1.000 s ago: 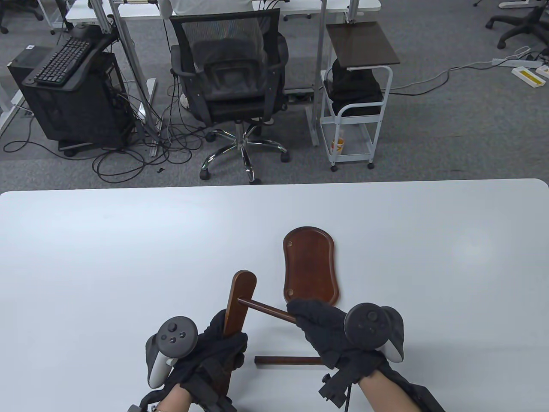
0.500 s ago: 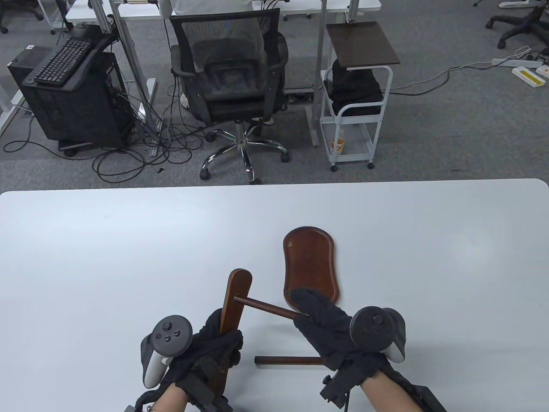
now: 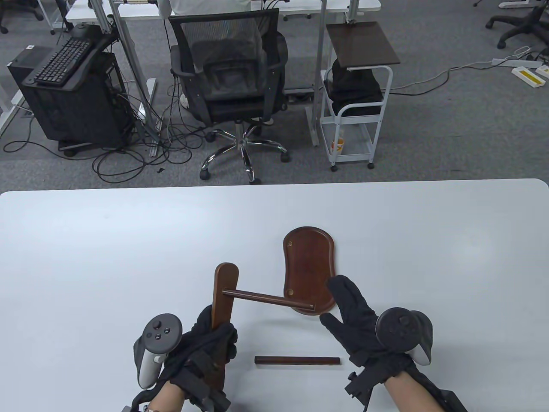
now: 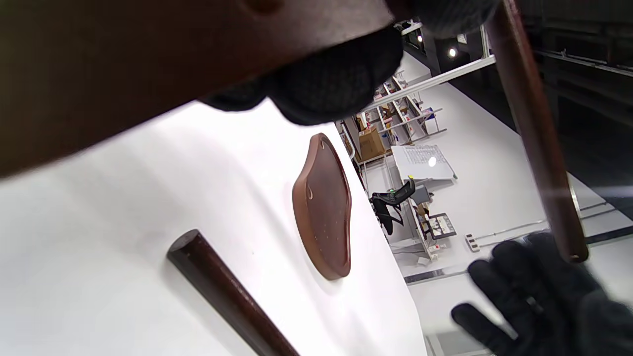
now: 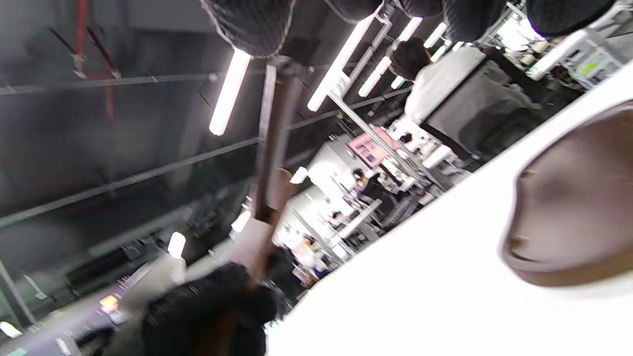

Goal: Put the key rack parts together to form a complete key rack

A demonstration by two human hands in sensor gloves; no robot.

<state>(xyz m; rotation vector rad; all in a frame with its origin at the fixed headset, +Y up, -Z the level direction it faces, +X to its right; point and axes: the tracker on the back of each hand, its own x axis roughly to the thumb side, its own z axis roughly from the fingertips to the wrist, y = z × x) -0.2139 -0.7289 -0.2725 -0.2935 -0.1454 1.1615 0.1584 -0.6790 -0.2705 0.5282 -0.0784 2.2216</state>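
One flat dark-brown wooden upright with rounded top [image 3: 224, 300] is up off the white table [image 3: 107, 257], gripped low by the left hand [image 3: 210, 343], fingers wrapped round it. One thin round brown wooden rod [image 3: 268, 299] sticks out sideways from it, far end free. The right hand [image 3: 356, 317] hovers spread, holding nothing, just beside that tip. A second brown rod [image 3: 298, 361] lies flat between the hands. One oval brown wooden base tray [image 3: 308, 268] lies beyond.
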